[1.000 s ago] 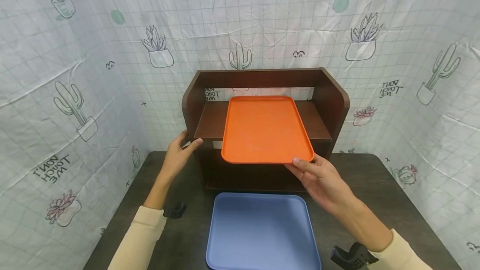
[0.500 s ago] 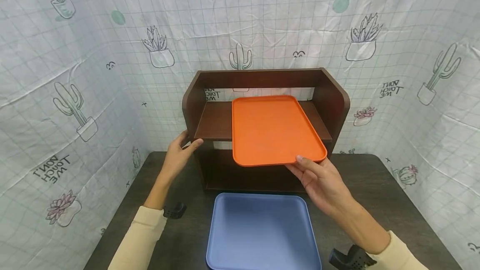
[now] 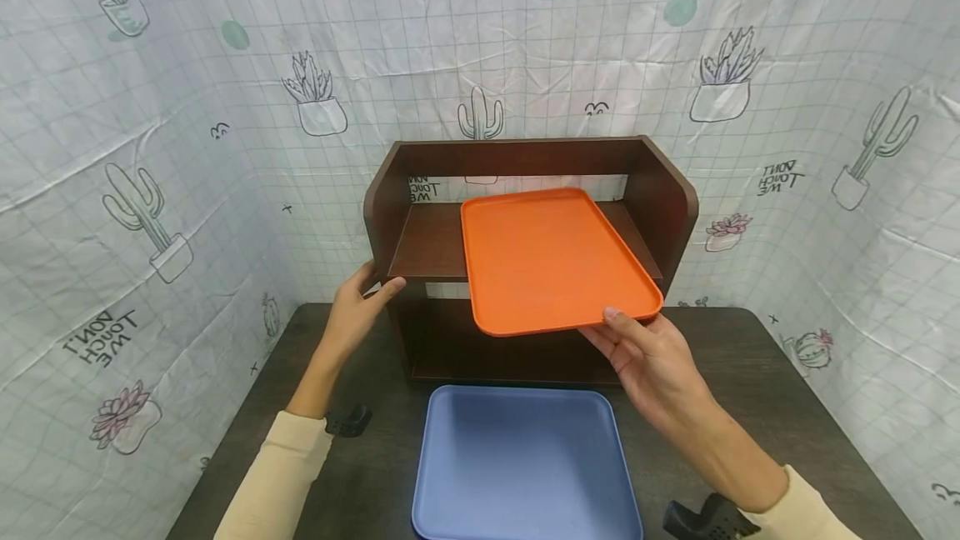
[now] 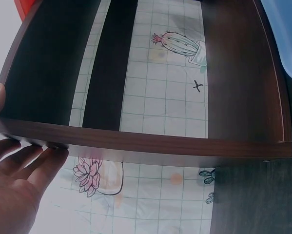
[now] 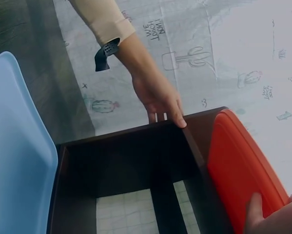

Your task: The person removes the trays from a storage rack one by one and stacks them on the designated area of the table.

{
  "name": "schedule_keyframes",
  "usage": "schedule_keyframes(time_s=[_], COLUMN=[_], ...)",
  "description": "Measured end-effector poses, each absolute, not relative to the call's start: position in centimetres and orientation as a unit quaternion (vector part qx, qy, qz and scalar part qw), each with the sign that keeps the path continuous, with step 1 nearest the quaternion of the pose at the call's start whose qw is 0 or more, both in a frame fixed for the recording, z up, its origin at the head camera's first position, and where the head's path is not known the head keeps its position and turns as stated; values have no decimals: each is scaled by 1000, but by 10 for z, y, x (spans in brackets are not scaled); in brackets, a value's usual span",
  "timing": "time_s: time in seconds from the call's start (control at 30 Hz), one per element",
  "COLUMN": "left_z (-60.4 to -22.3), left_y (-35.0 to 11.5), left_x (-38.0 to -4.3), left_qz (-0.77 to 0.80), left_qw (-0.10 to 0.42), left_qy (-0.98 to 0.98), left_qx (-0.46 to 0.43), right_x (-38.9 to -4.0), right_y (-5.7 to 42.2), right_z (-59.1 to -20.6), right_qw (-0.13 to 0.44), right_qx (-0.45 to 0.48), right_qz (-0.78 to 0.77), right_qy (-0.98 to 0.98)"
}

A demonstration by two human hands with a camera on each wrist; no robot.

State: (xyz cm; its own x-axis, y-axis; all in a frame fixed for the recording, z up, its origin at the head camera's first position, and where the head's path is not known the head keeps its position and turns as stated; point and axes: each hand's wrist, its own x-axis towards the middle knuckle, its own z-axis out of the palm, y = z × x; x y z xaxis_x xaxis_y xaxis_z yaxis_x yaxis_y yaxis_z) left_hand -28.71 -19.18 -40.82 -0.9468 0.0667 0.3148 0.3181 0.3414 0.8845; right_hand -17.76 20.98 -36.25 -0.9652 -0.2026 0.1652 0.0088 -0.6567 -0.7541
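A dark brown wooden desk shelf (image 3: 427,244) with two levels stands at the back of the table. My left hand (image 3: 352,315) grips its left side panel (image 4: 150,141), thumb by the front edge and fingers along the outer face. An orange tray (image 3: 555,265) lies over the upper board, its near end jutting past the board's front edge. My right hand (image 3: 652,365) pinches the tray's near right corner, thumb on top and fingers beneath. The tray is turned slightly askew to the shelf. Whether its far end touches the board I cannot tell.
A blue tray (image 3: 525,465) lies on the dark table (image 3: 757,407) in front of the shelf. White cloth (image 3: 255,107) printed with cacti hangs behind and on both sides. A black strap device sits on each wrist.
The orange tray's near end has swung to the right with my right hand, so the tray is now angled. My left hand stays on the side panel. The blue tray has not moved.
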Motion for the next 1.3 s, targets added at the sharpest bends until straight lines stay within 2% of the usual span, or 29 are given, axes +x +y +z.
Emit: schedule_keyframes(time_s=[1.3], left_z=[-408], left_y=[-191], left_x=[-284], left_qz=[-566], left_qw=[110], left_qy=[-809], left_qx=[-115], right_x=[-173], right_y=[234], right_z=[-358], right_qw=[28], right_qx=[-149], right_qz=[-922], right_qy=[357])
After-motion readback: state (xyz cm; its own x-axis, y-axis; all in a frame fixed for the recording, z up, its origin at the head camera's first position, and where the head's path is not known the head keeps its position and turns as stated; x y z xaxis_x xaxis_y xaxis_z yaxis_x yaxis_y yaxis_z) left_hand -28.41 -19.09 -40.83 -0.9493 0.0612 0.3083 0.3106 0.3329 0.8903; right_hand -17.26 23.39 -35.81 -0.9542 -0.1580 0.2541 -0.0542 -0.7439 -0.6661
